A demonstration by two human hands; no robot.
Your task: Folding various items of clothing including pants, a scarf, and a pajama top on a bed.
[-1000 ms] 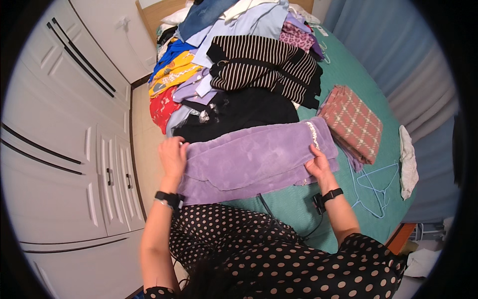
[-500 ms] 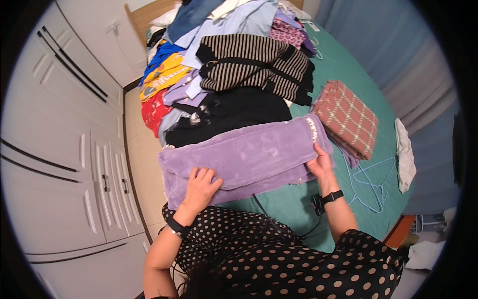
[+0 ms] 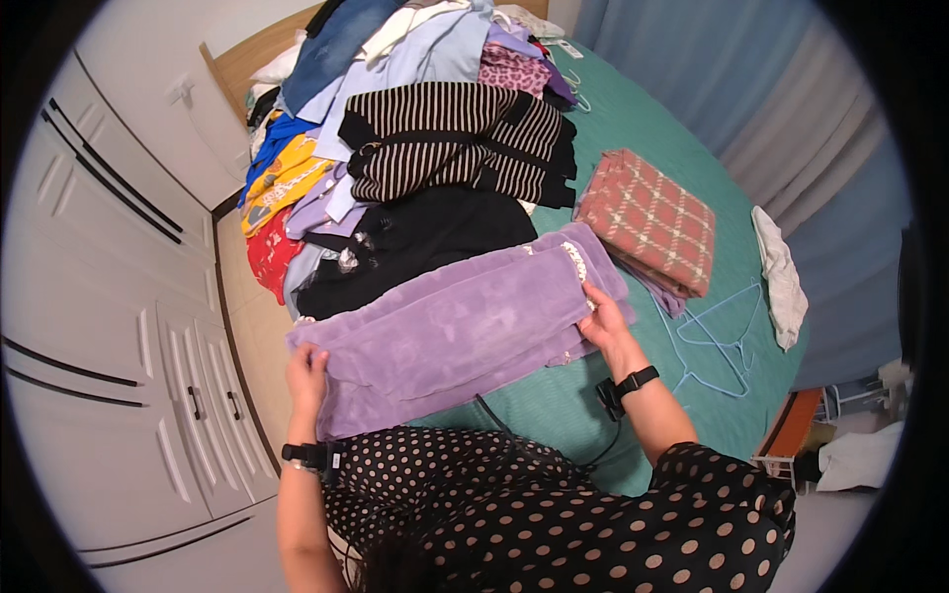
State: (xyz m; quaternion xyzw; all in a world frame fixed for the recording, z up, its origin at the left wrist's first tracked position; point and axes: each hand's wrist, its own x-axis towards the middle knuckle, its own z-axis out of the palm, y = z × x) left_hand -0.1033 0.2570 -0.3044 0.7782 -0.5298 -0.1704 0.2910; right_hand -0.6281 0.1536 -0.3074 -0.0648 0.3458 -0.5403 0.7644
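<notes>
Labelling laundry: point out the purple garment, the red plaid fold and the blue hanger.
purple garment (image 3: pixel 455 331), head view, middle of cloth.
red plaid fold (image 3: pixel 647 219), head view, top face.
blue hanger (image 3: pixel 725 341), head view, wire frame.

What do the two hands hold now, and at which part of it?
Both hold the purple fleece garment spread on the green bed. The left hand grips its left end and the right hand its right end, near the pale trim.

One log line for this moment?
left hand: holds purple garment end | right hand: holds other end | garment: flat on green bed
</notes>
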